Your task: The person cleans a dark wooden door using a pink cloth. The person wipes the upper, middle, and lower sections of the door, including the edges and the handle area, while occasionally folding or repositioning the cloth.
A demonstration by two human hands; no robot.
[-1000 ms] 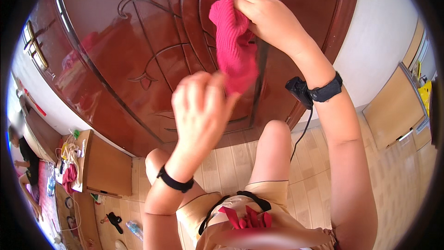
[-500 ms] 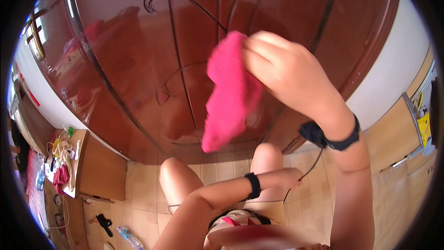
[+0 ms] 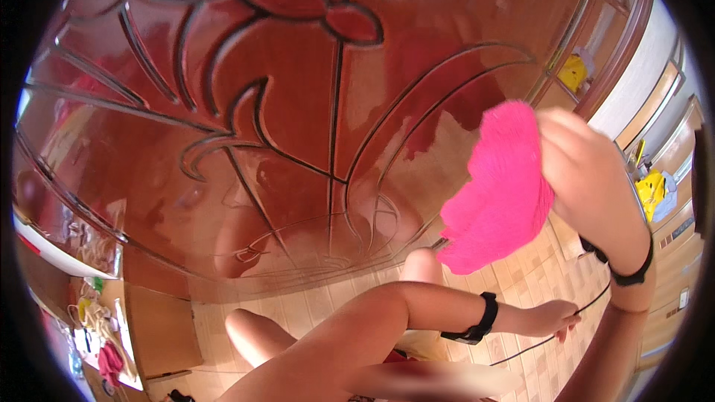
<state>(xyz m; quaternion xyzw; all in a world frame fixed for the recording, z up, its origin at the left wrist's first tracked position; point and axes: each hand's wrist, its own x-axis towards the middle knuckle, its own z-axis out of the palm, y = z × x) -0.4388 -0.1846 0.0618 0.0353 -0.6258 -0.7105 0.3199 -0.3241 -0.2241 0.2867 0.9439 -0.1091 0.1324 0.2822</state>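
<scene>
Head view: the right hand [image 3: 590,175] grips pink cloth [image 3: 500,190] by its right edge, so it hangs; the left hand [image 3: 550,319] pinches black cable [image 3: 527,349], likely holding it aside.

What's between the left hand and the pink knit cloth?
Head view: only the wood-look floor behind, seen between the left hand and the pink knit cloth.

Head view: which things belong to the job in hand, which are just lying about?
In the job, apparently:
pink cloth, in the right hand
black cable, at the left hand
carved door behind the pink cloth, perhaps

Just lying about:
dark red cloth on the left-side cabinet
yellow thing, far right
</scene>
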